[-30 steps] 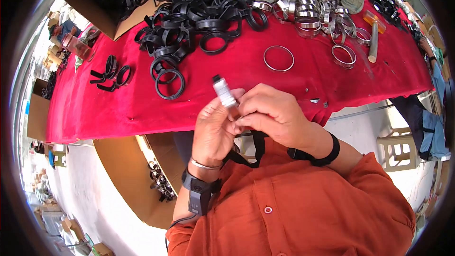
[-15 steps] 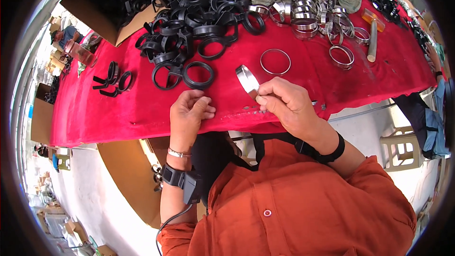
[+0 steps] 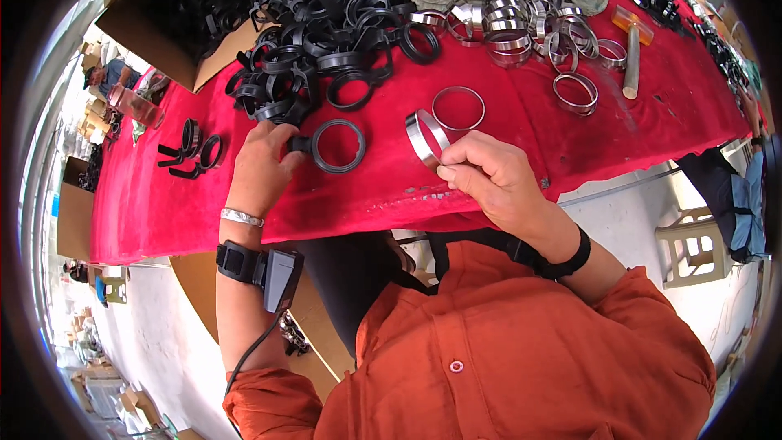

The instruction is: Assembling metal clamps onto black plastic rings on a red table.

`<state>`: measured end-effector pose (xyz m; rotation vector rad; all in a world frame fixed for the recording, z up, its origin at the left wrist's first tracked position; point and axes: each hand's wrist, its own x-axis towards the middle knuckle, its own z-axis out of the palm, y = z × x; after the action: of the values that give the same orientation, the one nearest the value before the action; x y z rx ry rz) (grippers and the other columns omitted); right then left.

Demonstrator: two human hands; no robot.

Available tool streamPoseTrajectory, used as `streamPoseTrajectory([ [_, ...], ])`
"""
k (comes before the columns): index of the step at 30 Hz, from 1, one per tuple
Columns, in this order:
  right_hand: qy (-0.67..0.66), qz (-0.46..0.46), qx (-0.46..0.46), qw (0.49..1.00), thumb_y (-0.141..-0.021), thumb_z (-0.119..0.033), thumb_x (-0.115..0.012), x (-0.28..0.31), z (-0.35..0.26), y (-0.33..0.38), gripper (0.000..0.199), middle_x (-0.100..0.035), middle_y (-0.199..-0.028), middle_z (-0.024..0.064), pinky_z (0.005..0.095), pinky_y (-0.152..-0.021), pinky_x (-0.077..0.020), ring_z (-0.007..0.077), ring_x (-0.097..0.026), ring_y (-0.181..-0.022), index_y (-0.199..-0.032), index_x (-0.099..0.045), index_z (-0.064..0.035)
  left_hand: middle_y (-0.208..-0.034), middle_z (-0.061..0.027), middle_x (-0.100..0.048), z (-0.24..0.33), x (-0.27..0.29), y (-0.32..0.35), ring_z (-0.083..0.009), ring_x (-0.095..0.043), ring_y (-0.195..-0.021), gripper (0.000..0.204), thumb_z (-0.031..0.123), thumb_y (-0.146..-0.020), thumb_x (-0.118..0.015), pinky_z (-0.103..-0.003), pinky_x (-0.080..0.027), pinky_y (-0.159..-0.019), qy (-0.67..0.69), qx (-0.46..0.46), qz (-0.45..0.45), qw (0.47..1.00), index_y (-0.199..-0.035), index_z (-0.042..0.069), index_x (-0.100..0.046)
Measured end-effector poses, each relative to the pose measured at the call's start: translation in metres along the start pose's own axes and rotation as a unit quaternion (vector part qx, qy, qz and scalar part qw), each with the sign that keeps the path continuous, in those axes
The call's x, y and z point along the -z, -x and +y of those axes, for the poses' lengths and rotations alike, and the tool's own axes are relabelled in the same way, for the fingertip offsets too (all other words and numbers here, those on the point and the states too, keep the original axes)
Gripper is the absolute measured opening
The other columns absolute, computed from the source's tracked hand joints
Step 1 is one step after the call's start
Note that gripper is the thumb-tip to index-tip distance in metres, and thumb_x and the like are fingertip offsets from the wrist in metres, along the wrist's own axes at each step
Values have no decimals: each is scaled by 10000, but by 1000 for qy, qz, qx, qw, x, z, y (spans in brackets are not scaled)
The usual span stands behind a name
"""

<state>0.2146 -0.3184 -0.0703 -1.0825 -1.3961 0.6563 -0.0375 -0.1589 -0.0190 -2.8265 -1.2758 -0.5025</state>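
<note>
My right hand [image 3: 493,182] pinches a shiny metal ring [image 3: 425,138] by its lower edge and holds it tilted just above the red tablecloth [image 3: 521,155]. My left hand [image 3: 265,165] rests on the cloth with its fingers on the tab of a black plastic ring [image 3: 336,146] that lies flat. A second metal ring [image 3: 458,108] lies loose on the cloth just beyond the held one. A watch-like device is strapped to my left wrist.
A big heap of black plastic rings [image 3: 326,24] and a pile of metal rings [image 3: 513,20] fill the far side. A wooden-handled mallet [image 3: 632,49] lies at right. Three black rings [image 3: 191,151] sit apart at left. A cardboard box [image 3: 155,16] stands at far left.
My left hand has let go of the metal ring, reached forward to the pile and now touches a black plastic ring. My right hand has kept the metal ring and moved it toward the table.
</note>
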Motion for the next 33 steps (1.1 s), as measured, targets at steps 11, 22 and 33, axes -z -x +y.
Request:
streamPoseTrajectory([
  [11,141,8,120,983,-777,-38,-624,-15,-8,-19,92,-510,-738,80,339,-525,-420,248,-551,-621,-860,-590,-57,-685,-132,-582,80,-14,34,-275,-566,-662,175,102,-742,-660,-360,-429,-621,235,65,31,969,-787,4,-522],
  [22,161,-9,125,979,-787,-52,-607,-40,3,-17,87,-523,-755,94,381,-517,-433,295,-563,-632,-818,-527,-63,-817,-57,-591,92,-32,51,-79,-511,-588,173,14,-791,-543,-211,-418,-523,558,206,-75,800,-958,-28,-532],
  [33,221,-39,173,959,-759,-2,-629,-43,-11,-14,133,-515,-734,83,320,-491,-424,235,-555,-594,-878,-588,-43,-920,-64,-592,109,-33,64,-63,-509,-589,304,-55,-784,-524,-190,-426,-502,652,181,-7,737,-1078,-5,-463],
])
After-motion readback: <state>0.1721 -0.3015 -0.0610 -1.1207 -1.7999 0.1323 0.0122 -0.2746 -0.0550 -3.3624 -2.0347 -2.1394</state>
